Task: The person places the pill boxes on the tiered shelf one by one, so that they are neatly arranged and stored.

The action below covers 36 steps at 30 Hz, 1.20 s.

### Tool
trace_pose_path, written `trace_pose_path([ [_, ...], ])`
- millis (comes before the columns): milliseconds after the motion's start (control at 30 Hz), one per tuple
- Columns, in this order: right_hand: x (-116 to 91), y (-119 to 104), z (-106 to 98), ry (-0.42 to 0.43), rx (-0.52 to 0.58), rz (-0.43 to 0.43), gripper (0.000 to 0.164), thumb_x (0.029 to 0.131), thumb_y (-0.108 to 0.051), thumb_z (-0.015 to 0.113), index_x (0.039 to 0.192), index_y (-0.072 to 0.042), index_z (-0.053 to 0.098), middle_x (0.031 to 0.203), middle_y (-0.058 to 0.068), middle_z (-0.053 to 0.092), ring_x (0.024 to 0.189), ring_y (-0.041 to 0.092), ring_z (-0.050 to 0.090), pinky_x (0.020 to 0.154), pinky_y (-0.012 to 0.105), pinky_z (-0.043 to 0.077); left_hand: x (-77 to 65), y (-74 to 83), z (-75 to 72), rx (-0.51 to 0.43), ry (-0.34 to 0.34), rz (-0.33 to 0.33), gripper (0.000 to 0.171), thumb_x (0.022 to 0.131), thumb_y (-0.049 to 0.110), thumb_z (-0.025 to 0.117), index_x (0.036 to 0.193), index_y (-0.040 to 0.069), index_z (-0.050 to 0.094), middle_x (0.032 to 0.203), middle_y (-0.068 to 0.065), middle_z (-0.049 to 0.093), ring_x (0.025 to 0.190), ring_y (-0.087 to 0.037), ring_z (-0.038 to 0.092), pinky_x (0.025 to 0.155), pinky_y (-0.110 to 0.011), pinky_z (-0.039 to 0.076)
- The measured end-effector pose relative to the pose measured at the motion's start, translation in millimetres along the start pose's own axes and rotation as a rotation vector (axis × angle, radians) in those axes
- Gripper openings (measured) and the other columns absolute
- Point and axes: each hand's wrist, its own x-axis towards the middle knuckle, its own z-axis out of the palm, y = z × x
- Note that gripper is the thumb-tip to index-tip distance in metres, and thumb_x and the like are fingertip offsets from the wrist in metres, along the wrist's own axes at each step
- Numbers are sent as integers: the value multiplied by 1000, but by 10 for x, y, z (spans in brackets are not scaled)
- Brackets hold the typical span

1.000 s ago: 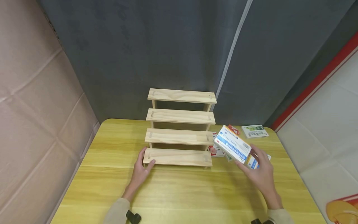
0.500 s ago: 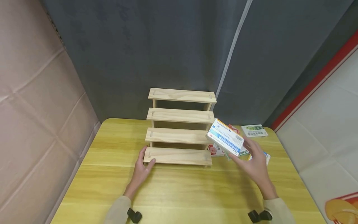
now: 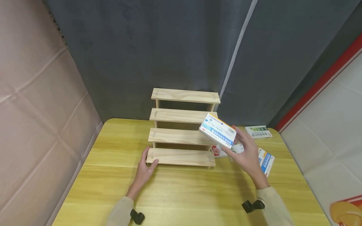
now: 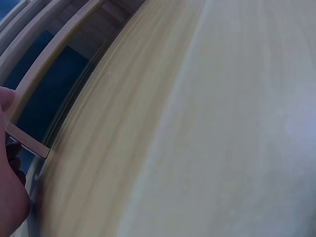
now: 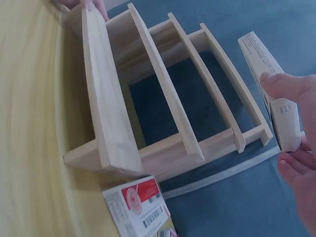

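Note:
A stepped wooden shelf [image 3: 181, 157] with several tiers stands upright on the table, bare light boards facing up. My left hand [image 3: 143, 171] grips the left end of its lowest tier, thumb over the front edge. In the left wrist view, part of that hand [image 4: 11, 192] shows against the shelf's end. My right hand [image 3: 247, 153] holds a white and blue medicine box [image 3: 217, 130] by its right end, raised and tilted in front of the shelf's right side. The right wrist view shows the thumb and fingers pinching this box [image 5: 264, 74], clear of the boards.
To the shelf's right, several boxes lie on the yellow wooden table [image 3: 183, 194]: a red and white box [image 3: 219, 151], a blue and white box [image 3: 266, 161] and a green and white box [image 3: 258, 131]. A dark curtain [image 3: 135, 56] hangs behind.
My right hand has carried the medicine box left and upward, closer to the shelf's middle tiers, uncovering the blue and white box on the table. The left hand stays on the lowest tier.

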Motion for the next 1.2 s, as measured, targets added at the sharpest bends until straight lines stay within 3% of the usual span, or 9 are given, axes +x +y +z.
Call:
trace_pose_path([
  [133, 78, -42, 37, -2, -53, 18, 87, 70, -7, 92, 147, -8, 52, 126, 12, 60, 110, 12, 59, 93, 2, 43, -3, 3, 1, -3, -5, -15, 74, 99, 17, 64, 158, 2, 22, 165, -24, 24, 152, -47, 20, 123, -67, 16],
  [333, 242, -133, 83, 3, -78, -22, 86, 70, -7, 92, 145, 0, 51, 132, 19, 57, 119, 35, 63, 96, 1, 42, 3, 0, -3, -8, -3, -22, 74, 100, 19, 64, 159, 5, 22, 166, -23, 24, 153, -46, 19, 124, -66, 15],
  [700, 559, -248, 218, -21, -52, -70, 86, 72, -14, 92, 147, -4, 51, 136, 15, 57, 124, 30, 62, 103, 7, 45, 4, -7, -2, -28, -2, -35, 75, 99, 18, 65, 160, 6, 21, 164, -23, 28, 151, -44, 25, 125, -63, 18],
  [1033, 802, -347, 346, -48, 80, -66, 86, 72, -7, 92, 147, -4, 50, 138, 15, 55, 131, 31, 56, 112, 37, 48, -1, -2, -3, -22, -6, -45, 76, 99, 18, 64, 160, 6, 21, 164, -24, 27, 151, -45, 26, 124, -63, 19],
  [1200, 928, -386, 432, -81, 72, -32, 81, 75, -17, 91, 146, -9, 52, 138, 10, 55, 131, 25, 57, 113, 41, 48, 0, 0, 1, -22, -2, -46, 75, 100, 18, 64, 160, 8, 21, 165, -22, 25, 152, -44, 23, 124, -64, 18],
])
